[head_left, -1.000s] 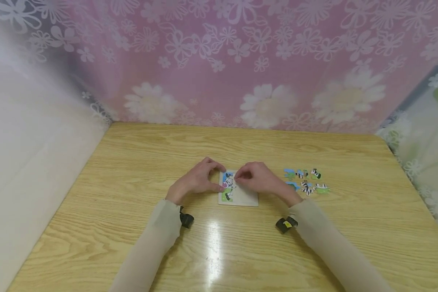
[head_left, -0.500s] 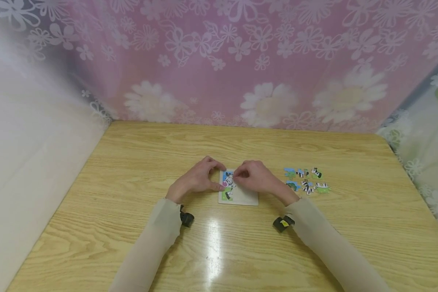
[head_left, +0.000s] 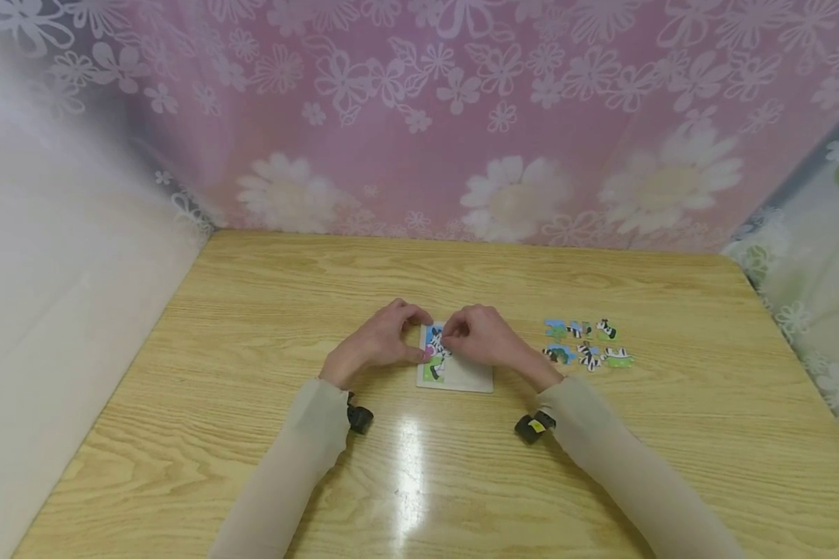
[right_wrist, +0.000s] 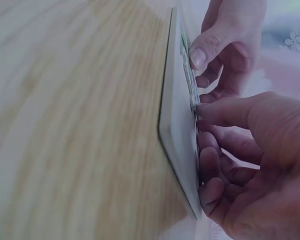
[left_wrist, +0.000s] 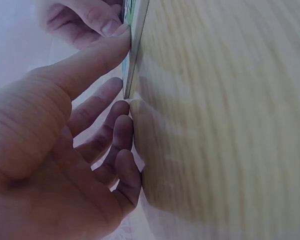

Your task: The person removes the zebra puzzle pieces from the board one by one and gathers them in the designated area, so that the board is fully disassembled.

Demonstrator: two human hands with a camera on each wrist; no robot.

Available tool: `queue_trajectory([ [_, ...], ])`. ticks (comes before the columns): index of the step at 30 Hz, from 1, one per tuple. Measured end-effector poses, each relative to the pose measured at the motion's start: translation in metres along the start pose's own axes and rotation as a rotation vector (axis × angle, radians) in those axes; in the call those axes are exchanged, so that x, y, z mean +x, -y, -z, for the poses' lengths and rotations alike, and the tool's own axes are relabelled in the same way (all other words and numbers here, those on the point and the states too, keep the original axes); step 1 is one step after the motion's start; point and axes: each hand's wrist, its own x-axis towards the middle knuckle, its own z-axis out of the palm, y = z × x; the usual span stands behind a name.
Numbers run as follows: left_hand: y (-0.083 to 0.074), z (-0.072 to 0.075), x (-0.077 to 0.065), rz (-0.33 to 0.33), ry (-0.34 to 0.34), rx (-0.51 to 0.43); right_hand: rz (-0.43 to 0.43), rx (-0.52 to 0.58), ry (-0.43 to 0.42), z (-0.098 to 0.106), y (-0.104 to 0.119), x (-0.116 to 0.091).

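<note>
A pale jigsaw board (head_left: 470, 377) lies flat on the table in the head view, with joined zebra-picture pieces (head_left: 433, 369) along its left side. Around the board's left edge, my left hand (head_left: 383, 338) holds it, thumb on the near part and index finger at the far corner. My right hand (head_left: 488, 337) reaches over the board from the right. In the right wrist view its thumb and fingertips pinch a puzzle piece (right_wrist: 193, 95) at the exposed edge of the picture; the fingers partly hide that piece.
Several loose puzzle pieces (head_left: 589, 357) lie in two rows on the wooden table (head_left: 252, 295) right of the board. A pink flowered curtain (head_left: 391, 155) hangs behind the table. Black wrist cameras (head_left: 531, 427) sit at both cuffs.
My right hand has shifted slightly left over the picture pieces, its forearm following. The left hand stays at the board's left edge.
</note>
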Motion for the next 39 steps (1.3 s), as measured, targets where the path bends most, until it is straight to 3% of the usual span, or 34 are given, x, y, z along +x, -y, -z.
queue_trajectory([
  [21,-0.001,-0.001,0.001,0.02,-0.006,-0.015,-0.071,0.097,0.0,-0.002,0.0,0.0],
  [31,-0.001,0.0,0.0,0.023,-0.003,-0.031,-0.124,0.148,-0.06,-0.003,0.003,-0.003],
  [39,0.0,-0.001,-0.001,0.028,-0.001,-0.035,-0.149,0.261,-0.083,0.005,-0.004,-0.013],
])
